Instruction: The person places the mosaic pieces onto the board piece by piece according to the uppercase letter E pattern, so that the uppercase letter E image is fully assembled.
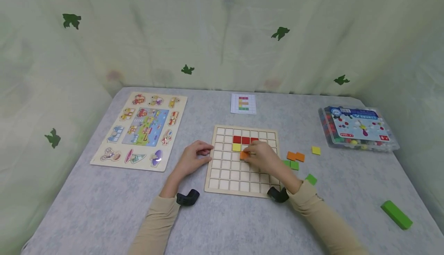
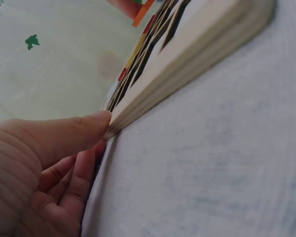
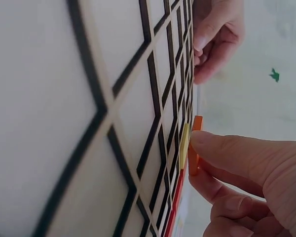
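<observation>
A wooden grid board [image 1: 224, 174] lies flat in front of me. Three red tiles [image 1: 245, 140] sit in a row in its upper cells, with a yellow tile [image 1: 236, 147] under the leftmost one. My right hand [image 1: 266, 157] pinches an orange tile [image 3: 195, 148] between thumb and fingers. In the right wrist view that tile stands tilted on its edge beside the yellow one. My left hand [image 1: 192, 157] rests at the board's left edge, and its thumb [image 2: 91, 129] touches the wooden rim. The other left fingers are partly hidden behind the thumb.
Right of the board lie loose orange tiles [image 1: 296, 156], green tiles [image 1: 294, 165] and a yellow tile [image 1: 316, 150]. A pattern card [image 1: 243, 103] lies beyond it. A picture puzzle [image 1: 145, 127] is at left; a plastic box [image 1: 359, 127] and green block [image 1: 396, 214] are at right.
</observation>
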`<act>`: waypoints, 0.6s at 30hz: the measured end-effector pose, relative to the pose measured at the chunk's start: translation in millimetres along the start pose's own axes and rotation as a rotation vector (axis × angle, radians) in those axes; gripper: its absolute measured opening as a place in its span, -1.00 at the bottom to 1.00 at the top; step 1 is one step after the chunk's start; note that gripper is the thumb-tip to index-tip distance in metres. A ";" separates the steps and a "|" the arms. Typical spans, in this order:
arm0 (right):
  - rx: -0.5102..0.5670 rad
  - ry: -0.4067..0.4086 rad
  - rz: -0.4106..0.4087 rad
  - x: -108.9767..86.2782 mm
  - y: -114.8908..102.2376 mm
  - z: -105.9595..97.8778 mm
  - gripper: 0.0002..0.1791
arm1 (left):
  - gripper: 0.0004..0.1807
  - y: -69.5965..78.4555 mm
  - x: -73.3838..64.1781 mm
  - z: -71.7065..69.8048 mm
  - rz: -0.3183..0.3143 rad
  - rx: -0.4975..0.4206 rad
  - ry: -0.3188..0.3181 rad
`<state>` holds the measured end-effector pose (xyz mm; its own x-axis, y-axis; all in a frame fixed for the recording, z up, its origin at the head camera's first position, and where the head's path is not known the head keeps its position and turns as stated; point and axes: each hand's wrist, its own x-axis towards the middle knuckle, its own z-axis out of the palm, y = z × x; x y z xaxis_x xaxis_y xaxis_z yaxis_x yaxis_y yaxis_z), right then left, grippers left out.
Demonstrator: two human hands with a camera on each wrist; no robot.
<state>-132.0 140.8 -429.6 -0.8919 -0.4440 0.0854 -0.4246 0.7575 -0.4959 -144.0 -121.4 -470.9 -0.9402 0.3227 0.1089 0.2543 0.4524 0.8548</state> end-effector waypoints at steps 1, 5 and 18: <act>-0.007 -0.001 0.000 1.1 -1.2 1.3 -0.74 | -0.65 -0.2 0.0 0.1 0.001 0.003 0.000; -0.032 -0.005 0.000 4.0 -4.8 4.9 -0.74 | -0.65 -0.7 -0.2 0.4 0.003 0.005 0.000; -0.047 -0.017 -0.022 7.9 -7.7 9.8 -0.75 | -0.65 0.9 0.1 -0.6 -0.016 -0.013 -0.007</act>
<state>-134.2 126.8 -433.6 -0.8796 -0.4686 0.0812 -0.4514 0.7687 -0.4532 -144.1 -121.4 -469.9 -0.9427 0.3208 0.0915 0.2359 0.4469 0.8629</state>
